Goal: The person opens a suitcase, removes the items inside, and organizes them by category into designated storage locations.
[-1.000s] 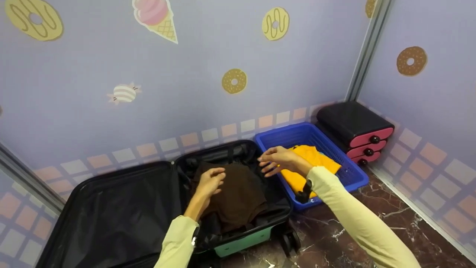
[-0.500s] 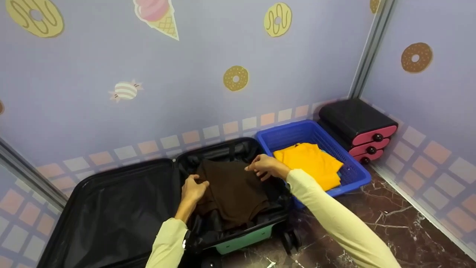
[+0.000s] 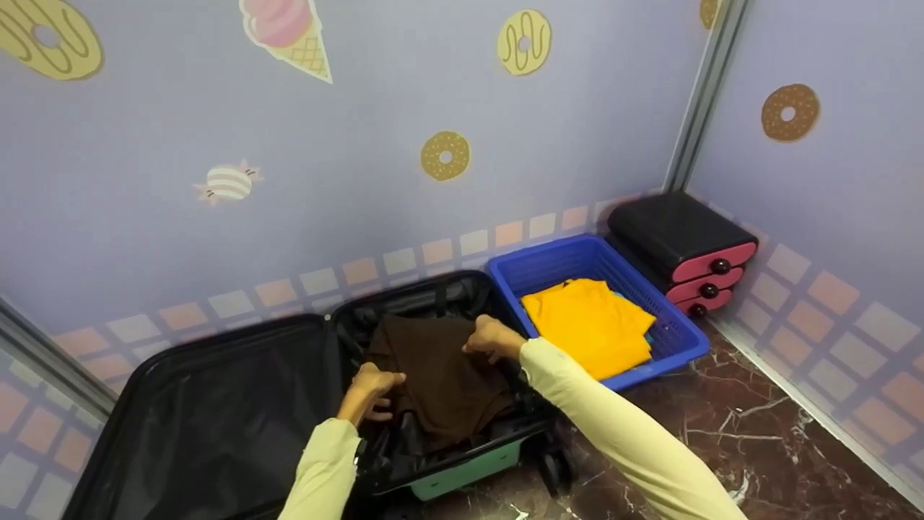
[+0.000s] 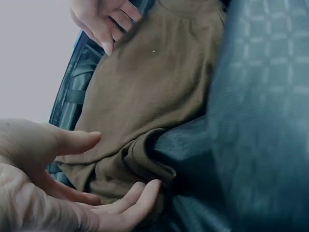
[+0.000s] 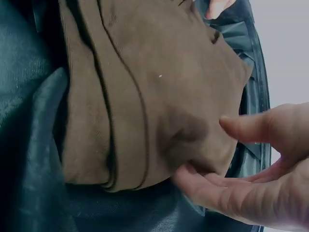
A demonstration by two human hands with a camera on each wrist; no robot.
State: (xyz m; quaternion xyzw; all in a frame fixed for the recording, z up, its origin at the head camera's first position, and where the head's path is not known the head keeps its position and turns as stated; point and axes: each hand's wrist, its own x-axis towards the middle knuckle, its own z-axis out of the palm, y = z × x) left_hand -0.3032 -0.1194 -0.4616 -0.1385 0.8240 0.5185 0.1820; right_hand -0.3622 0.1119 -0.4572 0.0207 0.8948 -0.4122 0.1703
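A folded brown shirt (image 3: 437, 368) lies in the right half of an open black-lined suitcase (image 3: 346, 318). My left hand (image 3: 370, 390) is at the shirt's left side. In the left wrist view its thumb and fingers (image 4: 137, 205) stand apart, with the fingertips against a ribbed edge of the shirt (image 4: 145, 92). My right hand (image 3: 494, 338) reaches the opposite side of the shirt. Seen from the right wrist, the fingertips (image 5: 188, 179) touch a creased corner of the cloth, while the thumb stays spread away from them. Neither hand grips the cloth.
Beside the suitcase stands a blue plastic basket (image 3: 686, 347) holding folded yellow cloth (image 3: 592, 325). Behind it, a black drawer box (image 3: 678, 224) with pink fronts sits in the corner. The suitcase's left half (image 3: 216, 426) lies flat. A patterned wall (image 3: 361, 180) closes off the back.
Both hands have come down to the shirt's sides. The right hand moved left from over the basket; the left moved left and lower. The shirt's top edge looks flatter and straighter.
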